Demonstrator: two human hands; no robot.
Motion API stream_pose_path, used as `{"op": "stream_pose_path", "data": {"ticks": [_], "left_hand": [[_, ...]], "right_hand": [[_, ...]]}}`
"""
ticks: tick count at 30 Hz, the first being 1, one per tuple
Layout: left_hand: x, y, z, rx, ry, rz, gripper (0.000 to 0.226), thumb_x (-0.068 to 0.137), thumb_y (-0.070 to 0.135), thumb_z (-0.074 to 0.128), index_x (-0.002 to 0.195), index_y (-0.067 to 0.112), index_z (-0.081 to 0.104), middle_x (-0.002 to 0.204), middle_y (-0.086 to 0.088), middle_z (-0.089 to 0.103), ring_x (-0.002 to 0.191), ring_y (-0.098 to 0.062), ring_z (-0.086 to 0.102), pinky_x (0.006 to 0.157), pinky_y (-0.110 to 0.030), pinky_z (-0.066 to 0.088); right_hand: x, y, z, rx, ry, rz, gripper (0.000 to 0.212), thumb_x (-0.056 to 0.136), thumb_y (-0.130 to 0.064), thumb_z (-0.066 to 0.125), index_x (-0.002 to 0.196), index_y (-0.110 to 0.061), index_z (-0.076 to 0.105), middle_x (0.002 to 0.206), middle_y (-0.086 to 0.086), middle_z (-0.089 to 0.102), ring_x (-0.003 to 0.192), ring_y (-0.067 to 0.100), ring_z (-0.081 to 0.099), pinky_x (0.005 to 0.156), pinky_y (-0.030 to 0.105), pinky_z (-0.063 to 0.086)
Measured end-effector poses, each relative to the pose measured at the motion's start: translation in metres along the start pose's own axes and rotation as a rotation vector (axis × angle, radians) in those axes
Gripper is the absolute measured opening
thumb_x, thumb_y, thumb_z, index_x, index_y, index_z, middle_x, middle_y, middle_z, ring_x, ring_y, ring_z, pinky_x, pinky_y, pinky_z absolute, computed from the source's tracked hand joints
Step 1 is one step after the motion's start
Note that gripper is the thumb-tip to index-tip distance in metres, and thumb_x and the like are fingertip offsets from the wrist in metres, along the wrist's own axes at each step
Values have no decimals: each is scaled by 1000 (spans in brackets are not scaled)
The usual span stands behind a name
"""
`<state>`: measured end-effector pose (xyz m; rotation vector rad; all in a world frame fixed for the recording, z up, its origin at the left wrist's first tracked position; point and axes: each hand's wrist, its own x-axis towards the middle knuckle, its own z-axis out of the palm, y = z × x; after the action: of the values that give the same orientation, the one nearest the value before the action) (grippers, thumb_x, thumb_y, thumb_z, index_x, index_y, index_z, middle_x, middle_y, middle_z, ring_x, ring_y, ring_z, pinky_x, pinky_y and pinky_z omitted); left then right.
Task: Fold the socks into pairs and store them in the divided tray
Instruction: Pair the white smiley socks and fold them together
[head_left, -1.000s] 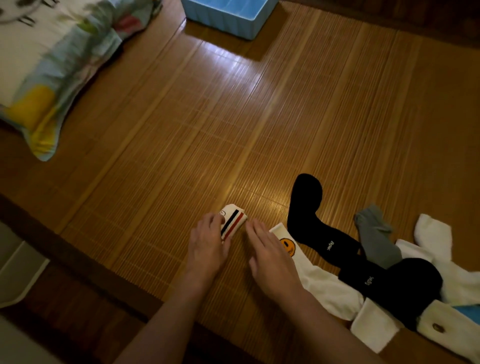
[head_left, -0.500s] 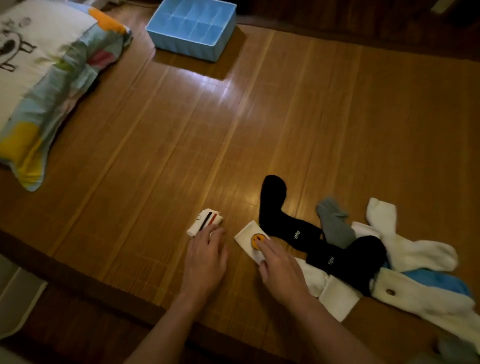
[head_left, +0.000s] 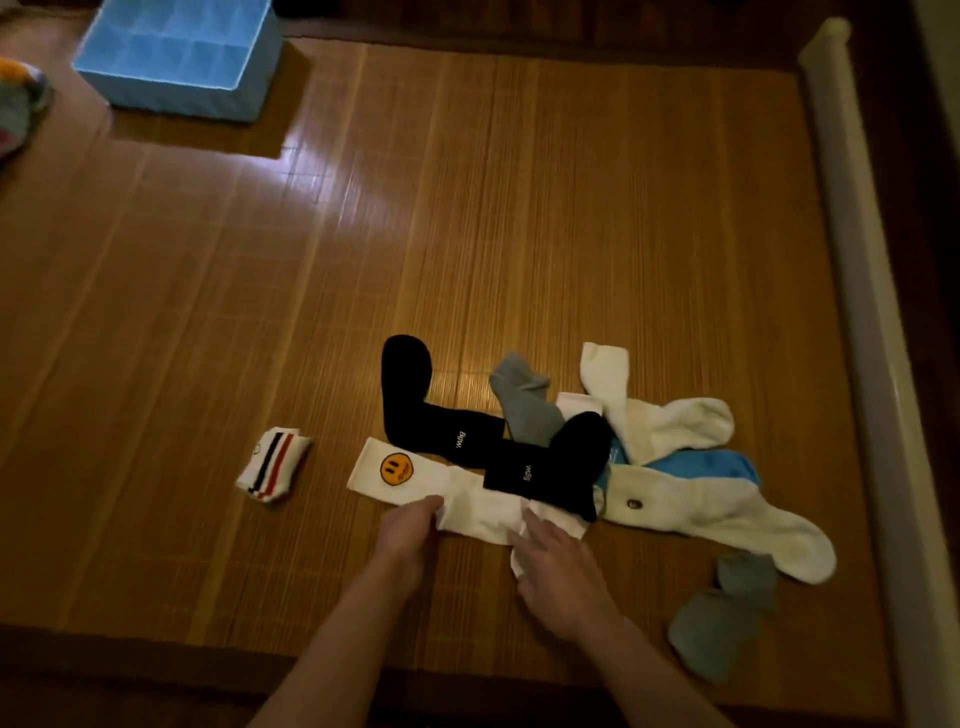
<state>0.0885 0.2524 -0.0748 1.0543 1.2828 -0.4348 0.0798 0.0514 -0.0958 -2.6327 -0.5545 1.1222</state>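
Bamboo mat (head_left: 519, 234) holds loose socks (head_left: 670, 426) and blue divided tray (head_left: 171, 96).

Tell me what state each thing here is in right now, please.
Striped socks: folded into a bundle.
Smiley sock: unfolded, flat, pinched by left hand.
Right hand: fingers straight, on white sock fabric.
Black socks: unfolded, overlapping.
Gray socks: loose, apart.
Tray: visible compartments empty.

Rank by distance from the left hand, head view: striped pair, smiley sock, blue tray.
1. smiley sock, pinched at its near edge by the left hand.
2. striped pair, folded, on the mat off to the hand's left.
3. blue tray, far top-left corner.
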Motion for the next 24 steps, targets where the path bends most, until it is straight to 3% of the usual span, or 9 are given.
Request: {"op": "stream_pose_path", "data": {"ticks": [4, 7, 8, 10, 13, 15, 17, 21, 24], "left_hand": [[-14, 11, 1, -27, 115, 204, 24, 94, 8, 68, 117, 5, 68, 127, -17, 64, 121, -32, 60, 107, -53, 49], [-35, 26, -1, -78, 52, 319, 26, 94, 3, 66, 117, 14, 67, 125, -10, 65, 116, -29, 65, 97, -46, 56], [-45, 30, 0, -107, -13, 340, 32, 93, -1, 64, 120, 16, 65, 123, -9, 67, 113, -28, 67, 92, -43, 58], [-65, 36, 3, -185, -192, 350, 43, 91, -7, 60, 127, 17, 62, 122, -10, 72, 112, -29, 70, 89, -43, 59], [-87, 31, 9, -170, -450, 289, 51, 82, -2, 64, 128, 20, 66, 124, -5, 73, 114, -30, 70, 81, -42, 62], [-96, 23, 18, 0, -490, 294, 45, 79, 4, 68, 118, 25, 72, 123, -3, 74, 112, -29, 71, 77, -42, 61], [-99, 12, 31, 117, -457, 315, 36, 79, 5, 70, 111, 20, 75, 120, -7, 74, 106, -30, 73, 78, -45, 59], [-105, -4, 60, 165, -280, 321, 26, 92, -3, 63, 111, 15, 71, 111, -8, 77, 103, -30, 72, 88, -50, 57], [-121, -7, 77, 267, -227, 443, 25, 91, 19, 71, 115, 26, 68, 110, 3, 75, 108, -20, 68, 92, -46, 55]], "right_hand": [[-4, 6, 2, 37, 64, 103, 57, 100, -31, 48, 155, -21, 33, 166, 0, 21, 150, 20, 24, 119, 39, 23], [-12, 8, -10, 186, 99, 223, 44, 101, -34, 50, 141, -14, 52, 150, 0, 46, 138, 19, 42, 112, 33, 36], [-15, 7, -19, 361, 120, 256, 39, 102, -35, 50, 134, -15, 60, 141, -1, 51, 130, 16, 49, 105, 30, 41], [-22, 1, -44, 932, 97, 364, 32, 103, -42, 50, 118, -22, 69, 132, -7, 55, 110, 5, 55, 92, 25, 44], [-27, -10, -78, 1777, -69, 326, 52, 100, -56, 41, 120, -18, 69, 130, 6, 67, 118, 25, 62, 102, 42, 46], [-31, -10, -101, 2183, -73, 231, 60, 94, -55, 45, 124, -7, 66, 123, 16, 70, 113, 33, 65, 95, 47, 52], [-37, -3, -125, 2167, -34, 124, 51, 94, -45, 51, 116, -2, 68, 111, 21, 71, 97, 32, 69, 89, 43, 55], [-44, 16, -146, 1580, 180, 63, 14, 96, -22, 66, 103, -11, 72, 91, -1, 74, 84, 11, 68, 75, 22, 53], [-50, 22, -146, 1266, 264, 129, 9, 94, -23, 69, 103, -20, 69, 93, -9, 73, 84, -2, 67, 71, 12, 51]]}}
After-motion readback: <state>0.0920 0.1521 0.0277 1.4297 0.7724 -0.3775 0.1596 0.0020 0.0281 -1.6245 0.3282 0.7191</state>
